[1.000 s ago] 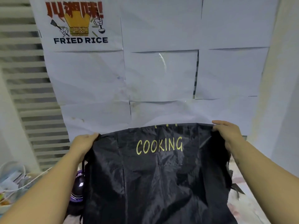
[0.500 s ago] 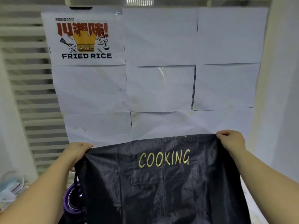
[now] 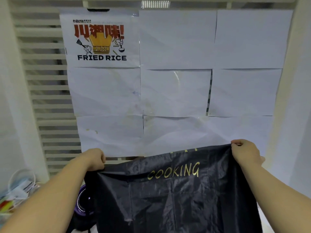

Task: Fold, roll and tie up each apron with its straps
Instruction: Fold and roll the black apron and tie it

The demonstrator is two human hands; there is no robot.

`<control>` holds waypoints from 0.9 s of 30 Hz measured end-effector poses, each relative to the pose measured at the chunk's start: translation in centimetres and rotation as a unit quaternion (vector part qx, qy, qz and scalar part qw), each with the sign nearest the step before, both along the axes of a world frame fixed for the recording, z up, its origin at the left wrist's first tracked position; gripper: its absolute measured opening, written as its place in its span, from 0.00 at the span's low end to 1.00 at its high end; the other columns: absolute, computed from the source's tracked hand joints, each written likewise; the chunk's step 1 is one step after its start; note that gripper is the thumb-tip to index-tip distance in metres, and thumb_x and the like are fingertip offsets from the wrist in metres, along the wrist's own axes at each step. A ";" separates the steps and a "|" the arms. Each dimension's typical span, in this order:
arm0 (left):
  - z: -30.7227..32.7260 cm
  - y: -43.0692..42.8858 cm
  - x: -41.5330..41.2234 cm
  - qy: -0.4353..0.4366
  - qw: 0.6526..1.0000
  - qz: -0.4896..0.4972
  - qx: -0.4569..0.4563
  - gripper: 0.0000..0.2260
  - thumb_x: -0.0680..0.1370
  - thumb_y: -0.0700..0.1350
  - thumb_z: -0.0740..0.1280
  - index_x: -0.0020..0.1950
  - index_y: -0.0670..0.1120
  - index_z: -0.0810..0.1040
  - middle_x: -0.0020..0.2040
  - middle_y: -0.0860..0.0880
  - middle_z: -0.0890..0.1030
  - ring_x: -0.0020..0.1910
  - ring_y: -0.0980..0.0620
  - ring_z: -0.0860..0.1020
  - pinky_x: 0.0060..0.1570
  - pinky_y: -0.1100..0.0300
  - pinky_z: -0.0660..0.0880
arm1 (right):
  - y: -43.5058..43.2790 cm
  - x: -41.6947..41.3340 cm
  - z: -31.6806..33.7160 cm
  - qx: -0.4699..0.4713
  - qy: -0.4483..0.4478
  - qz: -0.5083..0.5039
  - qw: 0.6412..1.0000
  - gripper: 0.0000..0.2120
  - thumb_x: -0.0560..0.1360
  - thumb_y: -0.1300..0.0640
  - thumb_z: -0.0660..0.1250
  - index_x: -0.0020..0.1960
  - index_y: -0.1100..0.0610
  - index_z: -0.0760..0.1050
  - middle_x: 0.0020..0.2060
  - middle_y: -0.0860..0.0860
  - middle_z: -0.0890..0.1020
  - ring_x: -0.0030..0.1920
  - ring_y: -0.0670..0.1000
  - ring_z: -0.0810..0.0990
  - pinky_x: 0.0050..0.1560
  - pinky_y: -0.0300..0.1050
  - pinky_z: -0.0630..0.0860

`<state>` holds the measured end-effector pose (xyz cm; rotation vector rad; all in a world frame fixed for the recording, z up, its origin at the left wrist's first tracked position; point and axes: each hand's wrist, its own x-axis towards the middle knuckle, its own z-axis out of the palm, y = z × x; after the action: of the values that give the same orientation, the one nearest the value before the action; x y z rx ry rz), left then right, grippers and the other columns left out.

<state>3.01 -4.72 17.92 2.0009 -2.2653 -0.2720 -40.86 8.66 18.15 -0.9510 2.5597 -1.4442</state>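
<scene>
Both hands, left hand (image 3: 94, 159) and right hand (image 3: 244, 153), pinch the unfolded apron (image 3: 176, 199) by its top corners; folding, rolling and tying remain.

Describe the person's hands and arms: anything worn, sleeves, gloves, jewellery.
Both are bare. The left hand and right hand wear no gloves, and no ring shows on the fingers in view. The left forearm and right forearm carry no sleeve, watch or bracelet as far as the frame reaches; any sleeve would start beyond its lower edge.
</scene>
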 end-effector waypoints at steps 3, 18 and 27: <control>-0.8 0.0 -0.5 -0.119 0.992 0.027 -0.025 0.06 0.74 0.39 0.62 0.38 0.46 0.74 0.41 0.49 0.75 0.48 0.48 0.78 0.44 0.59 0.74 | -0.1 0.8 -0.3 -0.013 0.015 0.005 1.000 0.14 0.77 0.59 0.58 0.57 0.49 0.78 0.57 0.53 0.80 0.58 0.59 0.74 0.64 0.52 0.61; 5.0 -0.9 1.2 0.738 0.672 0.063 -0.011 0.06 0.81 0.44 0.63 0.47 0.45 0.76 0.39 0.47 0.81 0.34 0.54 0.80 0.38 0.61 0.79 | -0.2 -0.1 1.1 -0.123 -0.064 -0.019 0.990 0.12 0.80 0.58 0.57 0.59 0.54 0.76 0.57 0.54 0.79 0.49 0.58 0.73 0.51 0.45 0.62; 8.4 -1.8 2.6 0.193 0.924 0.072 -0.322 0.03 0.77 0.40 0.66 0.43 0.44 0.76 0.43 0.44 0.78 0.43 0.43 0.74 0.45 0.51 0.72 | -0.8 -2.6 5.7 0.068 0.027 0.136 0.988 0.20 0.68 0.35 0.69 0.35 0.52 0.81 0.47 0.51 0.83 0.51 0.58 0.79 0.62 0.60 0.70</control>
<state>5.63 -6.50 26.36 1.5778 -1.6608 0.0867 -43.43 7.89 23.86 -1.2741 2.4079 -1.1708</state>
